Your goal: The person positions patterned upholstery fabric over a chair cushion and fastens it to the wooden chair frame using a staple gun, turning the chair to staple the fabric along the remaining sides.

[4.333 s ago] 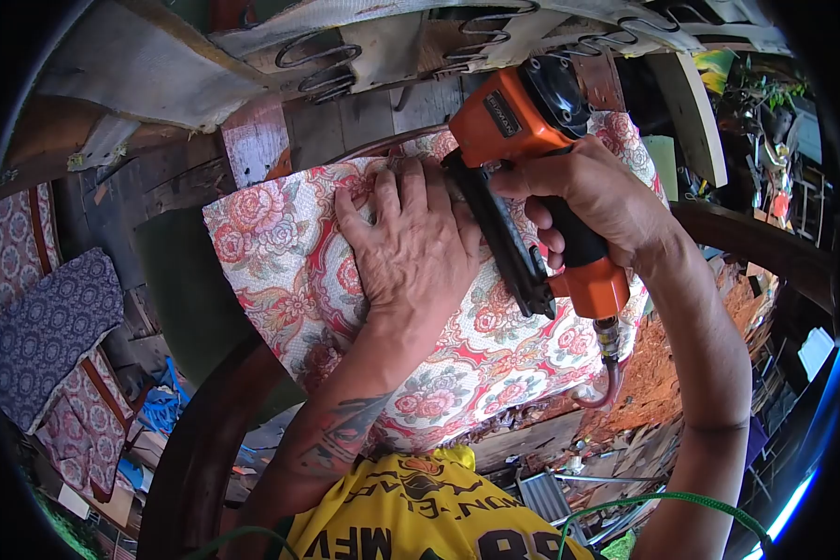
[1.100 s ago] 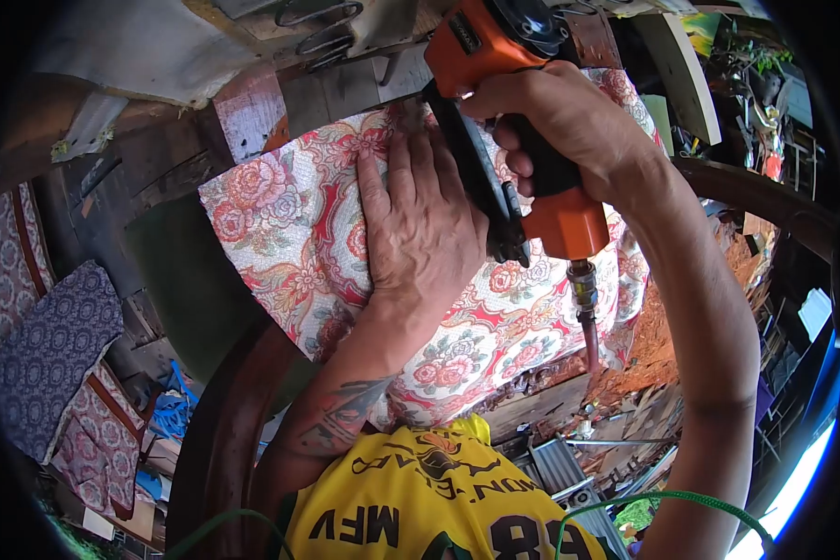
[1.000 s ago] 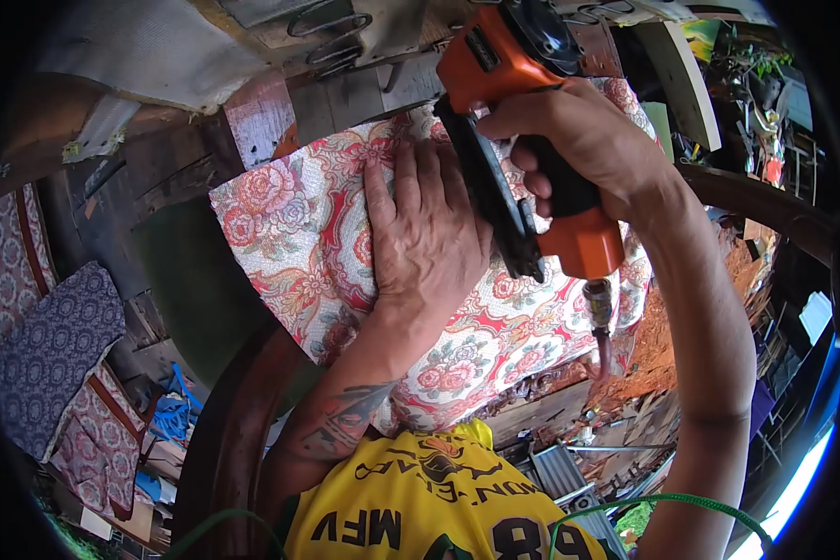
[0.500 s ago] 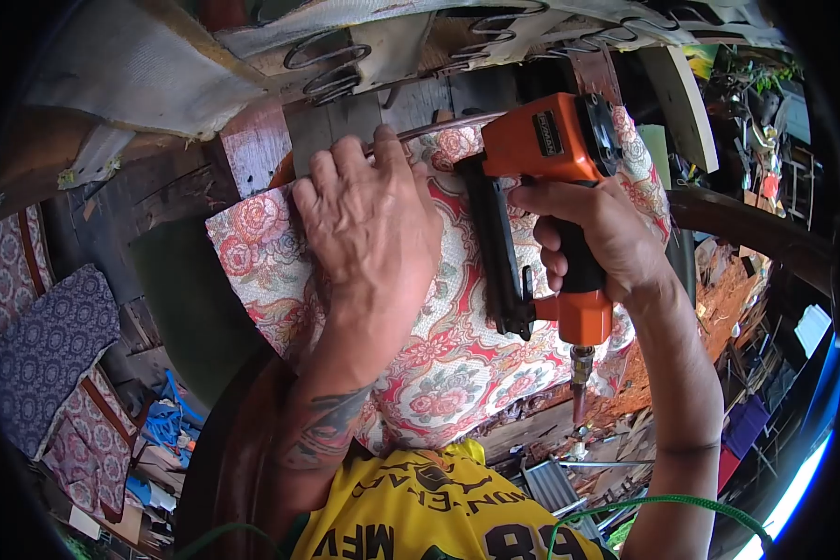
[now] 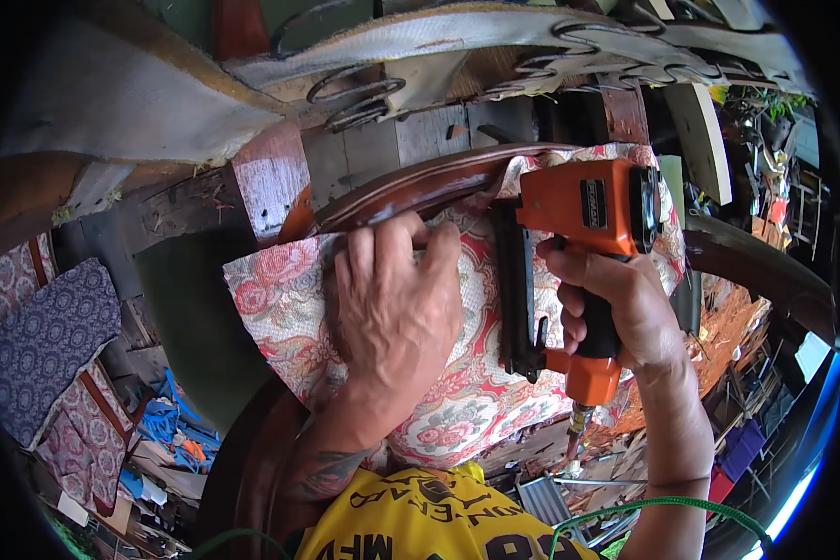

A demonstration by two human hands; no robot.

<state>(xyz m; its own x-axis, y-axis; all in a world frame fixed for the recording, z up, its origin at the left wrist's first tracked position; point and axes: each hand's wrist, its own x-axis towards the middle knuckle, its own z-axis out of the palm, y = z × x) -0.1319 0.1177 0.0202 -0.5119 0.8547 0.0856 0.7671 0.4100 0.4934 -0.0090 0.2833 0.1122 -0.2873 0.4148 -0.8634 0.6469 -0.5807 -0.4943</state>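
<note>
Left hand point(image 5: 397, 303), spread over the white, red-flowered woven cloth point(image 5: 476, 313): the fingers are bent at the knuckles and their tips are out of sight, so whether they pinch the cloth or only press it cannot be told. The cloth lies beneath these fingers and reaches out to both sides of them; the hand probably serves to keep it taut. Right hand point(image 5: 630, 299), closed around the black grip of the orange-and-black air stapler point(image 5: 574, 201): its forefinger lies high, near the trigger, apparently to leave the tool ready. The black magazine stands between the two sets of fingers; contact between nose and cloth is unclear.

Surroundings: just beyond the left fingertips curves a polished reddish-brown wooden rail point(image 5: 406, 194); farther beyond hang dark wire springs point(image 5: 359, 98), which limit room on that side. Below the right fingers, the metal hose fitting point(image 5: 581, 417) trails from the tool. Dark curved wooden arms flank both hands, one beneath the left forearm point(image 5: 257, 448), the other right of the right fingers point(image 5: 761, 254), narrowing sideways movement.
</note>
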